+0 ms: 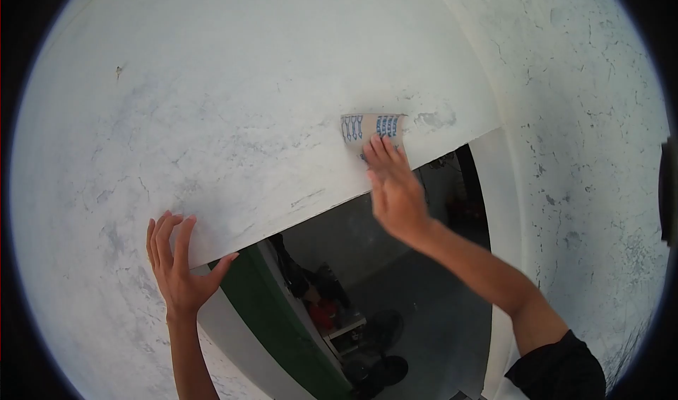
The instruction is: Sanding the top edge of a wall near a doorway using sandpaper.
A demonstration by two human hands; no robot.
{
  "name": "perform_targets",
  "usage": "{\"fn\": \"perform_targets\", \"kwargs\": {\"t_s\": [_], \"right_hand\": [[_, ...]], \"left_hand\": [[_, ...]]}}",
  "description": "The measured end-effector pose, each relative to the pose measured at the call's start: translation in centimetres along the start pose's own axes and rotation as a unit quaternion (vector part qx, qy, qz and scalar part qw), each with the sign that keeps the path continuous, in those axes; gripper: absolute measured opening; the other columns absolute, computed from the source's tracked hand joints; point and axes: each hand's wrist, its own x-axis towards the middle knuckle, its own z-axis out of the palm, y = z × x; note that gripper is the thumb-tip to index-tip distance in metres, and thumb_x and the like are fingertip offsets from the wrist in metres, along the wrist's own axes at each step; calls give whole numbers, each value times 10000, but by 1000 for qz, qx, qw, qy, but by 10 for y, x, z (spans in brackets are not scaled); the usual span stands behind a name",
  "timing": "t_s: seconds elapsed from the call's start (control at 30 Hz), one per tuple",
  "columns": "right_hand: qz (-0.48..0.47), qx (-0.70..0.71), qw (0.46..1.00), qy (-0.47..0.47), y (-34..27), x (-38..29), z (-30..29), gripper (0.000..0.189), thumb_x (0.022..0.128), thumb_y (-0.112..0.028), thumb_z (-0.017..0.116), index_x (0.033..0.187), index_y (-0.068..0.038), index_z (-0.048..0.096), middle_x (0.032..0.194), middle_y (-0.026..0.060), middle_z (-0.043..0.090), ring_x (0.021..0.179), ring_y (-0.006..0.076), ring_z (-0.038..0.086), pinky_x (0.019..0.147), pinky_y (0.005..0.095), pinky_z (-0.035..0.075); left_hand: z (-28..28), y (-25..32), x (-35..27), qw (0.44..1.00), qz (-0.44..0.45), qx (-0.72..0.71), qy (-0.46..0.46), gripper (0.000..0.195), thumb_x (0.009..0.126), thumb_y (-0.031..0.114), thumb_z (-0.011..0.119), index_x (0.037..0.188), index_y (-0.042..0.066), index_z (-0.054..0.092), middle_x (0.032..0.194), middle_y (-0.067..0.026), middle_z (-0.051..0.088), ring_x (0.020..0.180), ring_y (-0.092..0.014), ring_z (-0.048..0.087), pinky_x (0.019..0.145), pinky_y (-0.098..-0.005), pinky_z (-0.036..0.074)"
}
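Observation:
My right hand (393, 188) presses a sheet of sandpaper (369, 127) flat against the white plastered wall (254, 71) above a doorway. Blue printing shows on the sheet's brown backing, and its lower part is hidden under my fingers. Scuffed grey patches mark the plaster around it. My left hand (180, 273) rests with spread fingers on the wall at the opening's upper left corner. Its thumb lies by the lower edge of the lintel, and it holds nothing.
Beyond the doorway is a dim room with a pedestal fan (385, 330), a small shelf unit (344, 328) and a red object (323, 314). A dark green band (265, 299) runs along the left side inside. At right stands a cracked, pitted wall (577, 151).

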Motion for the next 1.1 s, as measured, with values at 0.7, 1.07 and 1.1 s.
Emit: {"fn": "perform_targets", "kwargs": {"t_s": [0.7,1.07,1.1], "right_hand": [[1,82,997,9,-94,25,33,488,980,-148,577,1426,38,508,1521,211,458,1441,356,405,1179,482,335],[-3,-30,1000,-2,-30,4,9,524,956,-202,621,1416,27,514,1512,188,475,1423,318,438,1160,444,370],[12,-7,1000,9,-49,6,17,517,960,-200,621,1416,22,519,1517,182,472,1429,309,432,1165,445,363]], "left_hand": [[-5,2,1,999,-33,-18,-23,964,617,404,941,1421,114,494,1439,-154,496,1350,-385,460,1169,-592,318],[-3,1,2,1000,-16,11,-17,1009,641,513,902,1457,110,466,1490,-169,461,1381,-384,441,1181,-614,281],[-2,0,1,1000,-16,9,-18,1009,641,513,902,1457,110,466,1490,-169,461,1381,-384,441,1181,-614,281]]}}
